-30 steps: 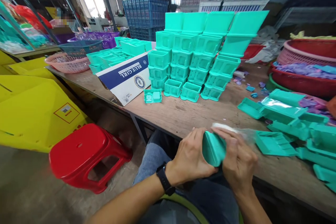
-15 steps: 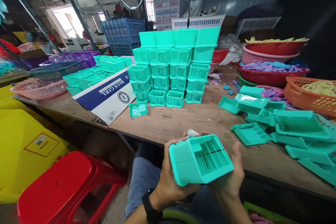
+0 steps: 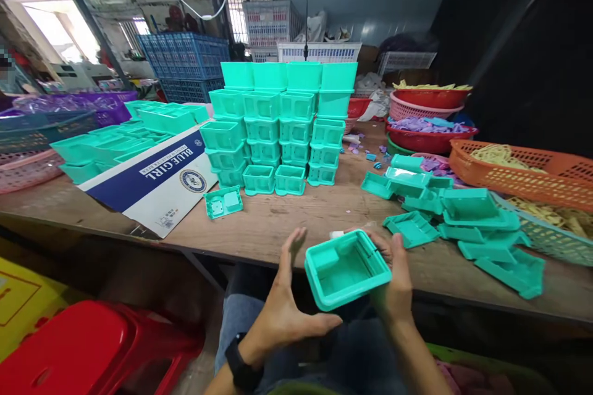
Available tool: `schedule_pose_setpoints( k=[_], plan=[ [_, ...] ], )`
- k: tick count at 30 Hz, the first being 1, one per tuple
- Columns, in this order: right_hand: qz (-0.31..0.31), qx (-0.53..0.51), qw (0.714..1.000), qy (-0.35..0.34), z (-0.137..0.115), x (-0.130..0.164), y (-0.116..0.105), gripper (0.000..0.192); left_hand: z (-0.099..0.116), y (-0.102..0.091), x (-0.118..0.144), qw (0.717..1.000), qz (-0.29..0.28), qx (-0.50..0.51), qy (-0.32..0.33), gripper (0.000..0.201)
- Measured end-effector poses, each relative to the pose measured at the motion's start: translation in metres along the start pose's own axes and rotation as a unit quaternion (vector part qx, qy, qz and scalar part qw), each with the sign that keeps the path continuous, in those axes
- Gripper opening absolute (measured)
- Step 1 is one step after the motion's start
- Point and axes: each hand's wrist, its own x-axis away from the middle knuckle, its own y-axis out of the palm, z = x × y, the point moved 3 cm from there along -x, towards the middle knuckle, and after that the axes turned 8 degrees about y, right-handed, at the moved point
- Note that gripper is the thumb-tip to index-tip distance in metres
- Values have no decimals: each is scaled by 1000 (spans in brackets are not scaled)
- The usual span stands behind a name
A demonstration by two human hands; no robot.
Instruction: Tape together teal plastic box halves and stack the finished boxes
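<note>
A teal plastic box (image 3: 347,296) is held over the table's front edge, its open hollow side tilted up toward me. My right hand (image 3: 393,287) grips it along its right side, the thumb up and the other fingers partly hidden behind it. To its left, my left hand (image 3: 290,305) is spread, thumb and fingers apart, with a gap between it and the box. A small white piece (image 3: 337,234) shows just behind the box, near my right fingers. Stacked teal boxes (image 3: 280,117) stand farther back, and a flat teal part (image 3: 223,202) lies before them.
Loose teal panels (image 3: 467,210) are heaped on the right of the wooden table (image 3: 287,222). Baskets of purple and yellow pieces, including an orange basket (image 3: 546,166), stand beyond. At left, a carton (image 3: 162,179) holds more teal parts. A red stool (image 3: 78,345) is at lower left.
My left hand has let go of the box and opened away from it. The box has turned in my right hand, so its hollow opening now faces me. The view has swung right.
</note>
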Motion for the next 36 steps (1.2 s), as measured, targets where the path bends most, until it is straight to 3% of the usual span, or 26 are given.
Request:
schedule_pose_setpoints(
  k=[2,4,6,9,14,18,24,31,34,36],
  plan=[
    [-34,139,987,-73,-5,1,-3,69,12,-6,-12,991,-34,-125,27,121],
    [-59,237,959,-146,-9,4,-3,68,25,-1,-24,970,-93,-218,49,99],
    [-69,287,932,-211,-13,7,0,64,35,8,-35,961,-117,-248,39,79],
    [-74,330,903,-265,-16,10,7,61,38,19,-44,958,-107,-265,18,71],
    [-95,378,879,-274,-15,13,20,66,26,21,-44,963,-75,-257,24,59],
    [-100,399,861,-298,-17,9,26,55,20,21,-40,973,-44,-225,35,48],
    [-111,381,863,-311,-7,-10,31,52,6,21,-39,976,26,-215,31,52],
    [-174,361,866,-298,-11,-18,42,50,6,10,-41,969,56,-236,47,60],
    [-156,331,899,-240,-11,-30,37,56,4,8,-37,960,91,-258,60,66],
    [-152,278,936,-152,-3,-38,33,62,2,6,-34,960,109,-252,49,72]
  ],
)
